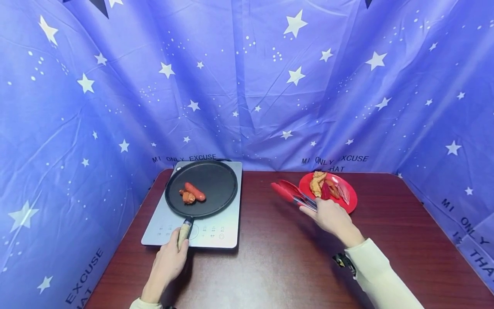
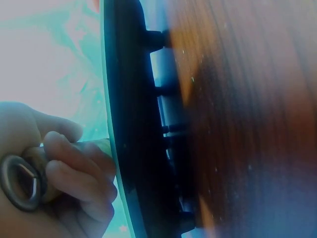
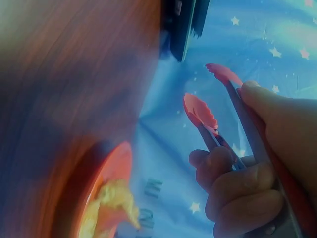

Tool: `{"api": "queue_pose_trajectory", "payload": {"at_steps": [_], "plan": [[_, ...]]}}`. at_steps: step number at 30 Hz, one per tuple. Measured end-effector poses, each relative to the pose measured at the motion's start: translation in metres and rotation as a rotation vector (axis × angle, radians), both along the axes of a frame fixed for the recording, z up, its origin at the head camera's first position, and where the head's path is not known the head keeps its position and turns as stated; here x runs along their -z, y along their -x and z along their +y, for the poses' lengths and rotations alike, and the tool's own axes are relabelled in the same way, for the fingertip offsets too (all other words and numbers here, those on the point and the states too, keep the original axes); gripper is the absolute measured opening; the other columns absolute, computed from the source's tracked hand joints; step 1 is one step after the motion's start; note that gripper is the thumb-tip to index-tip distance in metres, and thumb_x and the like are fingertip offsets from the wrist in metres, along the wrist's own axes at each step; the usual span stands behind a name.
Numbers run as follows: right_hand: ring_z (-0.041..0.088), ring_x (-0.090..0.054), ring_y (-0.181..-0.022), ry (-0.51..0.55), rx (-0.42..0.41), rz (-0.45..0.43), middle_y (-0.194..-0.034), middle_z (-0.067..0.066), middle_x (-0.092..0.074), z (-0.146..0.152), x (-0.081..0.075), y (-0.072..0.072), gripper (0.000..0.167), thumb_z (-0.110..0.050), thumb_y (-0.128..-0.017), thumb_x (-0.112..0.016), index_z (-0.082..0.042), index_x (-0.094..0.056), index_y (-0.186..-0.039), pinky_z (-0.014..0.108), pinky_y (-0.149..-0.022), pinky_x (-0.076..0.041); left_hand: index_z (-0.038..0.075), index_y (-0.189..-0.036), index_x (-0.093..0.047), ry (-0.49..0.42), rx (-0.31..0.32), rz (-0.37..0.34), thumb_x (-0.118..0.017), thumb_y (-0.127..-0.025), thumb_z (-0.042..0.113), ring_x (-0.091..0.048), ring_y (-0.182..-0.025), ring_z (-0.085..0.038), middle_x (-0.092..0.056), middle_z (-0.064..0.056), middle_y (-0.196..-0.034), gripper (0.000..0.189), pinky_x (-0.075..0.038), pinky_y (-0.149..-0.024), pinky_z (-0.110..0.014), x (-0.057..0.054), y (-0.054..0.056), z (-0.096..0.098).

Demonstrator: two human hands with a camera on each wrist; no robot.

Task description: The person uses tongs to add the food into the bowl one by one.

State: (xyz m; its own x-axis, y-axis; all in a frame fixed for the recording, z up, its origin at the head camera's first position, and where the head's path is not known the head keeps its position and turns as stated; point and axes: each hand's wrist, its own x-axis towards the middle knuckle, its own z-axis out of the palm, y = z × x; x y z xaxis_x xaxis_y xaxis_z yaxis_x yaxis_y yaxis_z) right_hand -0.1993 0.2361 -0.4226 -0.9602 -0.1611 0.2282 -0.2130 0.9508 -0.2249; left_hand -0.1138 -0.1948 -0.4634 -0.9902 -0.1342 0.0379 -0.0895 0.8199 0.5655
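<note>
Toward the far-left corner of the surface (image 1: 266, 253) sits a round, flat black pan (image 1: 217, 189), its pale handle (image 1: 185, 229) wrapped by the left grip (image 1: 170, 259); nearer the far-right corner, the right grip (image 1: 334, 218) clasps parted, red-tipped metal tongs (image 1: 285, 192).

My left grip (image 1: 169, 258) hides part of the tan handle (image 1: 184, 234) of the round black pan (image 1: 216, 189); my right grip (image 1: 332, 219) covers the rear of the red-tipped metal tongs (image 1: 287, 194). Symbols (image 1: 221, 236) on the silver cooktop (image 1: 164, 217) are too small to read.

Star-printed blue curtains (image 1: 216, 86) surround a reddish-brown table (image 1: 278, 266).
</note>
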Motion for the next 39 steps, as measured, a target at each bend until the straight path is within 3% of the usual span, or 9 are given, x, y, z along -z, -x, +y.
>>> {"api": "queue_pose_trajectory", "payload": {"at_steps": [9, 22, 27, 39], "plan": [[0.025, -0.054, -0.051, 0.002, 0.037, -0.085, -0.056, 0.002, -0.047, 0.031, 0.001, -0.006, 0.052, -0.056, -0.086, -0.058, -0.005, -0.055, -0.075, 0.048, -0.05, -0.044, 0.004, -0.137, -0.04, 0.003, -0.004, 0.003, -0.05, -0.095, 0.025, -0.062, -0.075, -0.037, -0.062, -0.026, -0.098, 0.048, -0.043, -0.058, -0.051, 0.001, 0.001, 0.001], [0.033, -0.058, -0.061, -0.014, 0.136, -0.278, -0.065, 0.011, -0.054, 0.069, -0.001, -0.019, 0.071, -0.069, -0.086, -0.045, 0.001, -0.057, -0.081, 0.049, -0.052, -0.045, 0.004, -0.137, -0.04, 0.0, 0.002, 0.006, -0.05, -0.095, 0.024, -0.061, -0.073, -0.035, -0.062, -0.026, -0.096, 0.048, -0.043, -0.057, -0.049, 0.001, 0.001, 0.001], [0.035, -0.059, -0.062, -0.024, 0.151, -0.29, -0.069, 0.016, -0.058, 0.083, -0.002, -0.025, 0.08, -0.072, -0.084, -0.043, 0.006, -0.058, -0.086, 0.05, -0.052, -0.044, 0.004, -0.137, -0.039, 0.0, 0.004, 0.0, -0.05, -0.095, 0.025, -0.062, -0.075, -0.036, -0.062, -0.027, -0.098, 0.048, -0.043, -0.057, -0.05, 0.001, 0.001, 0.001], [0.032, -0.056, -0.058, -0.038, 0.15, -0.289, -0.064, 0.011, -0.053, 0.105, -0.01, -0.035, 0.071, -0.07, -0.084, -0.047, 0.0, -0.057, -0.077, 0.048, -0.048, -0.041, 0.002, -0.137, -0.039, 0.001, 0.004, 0.006, -0.05, -0.096, 0.025, -0.062, -0.074, -0.036, -0.062, -0.027, -0.098, 0.048, -0.044, -0.058, -0.05, 0.001, 0.0, 0.0]]}}
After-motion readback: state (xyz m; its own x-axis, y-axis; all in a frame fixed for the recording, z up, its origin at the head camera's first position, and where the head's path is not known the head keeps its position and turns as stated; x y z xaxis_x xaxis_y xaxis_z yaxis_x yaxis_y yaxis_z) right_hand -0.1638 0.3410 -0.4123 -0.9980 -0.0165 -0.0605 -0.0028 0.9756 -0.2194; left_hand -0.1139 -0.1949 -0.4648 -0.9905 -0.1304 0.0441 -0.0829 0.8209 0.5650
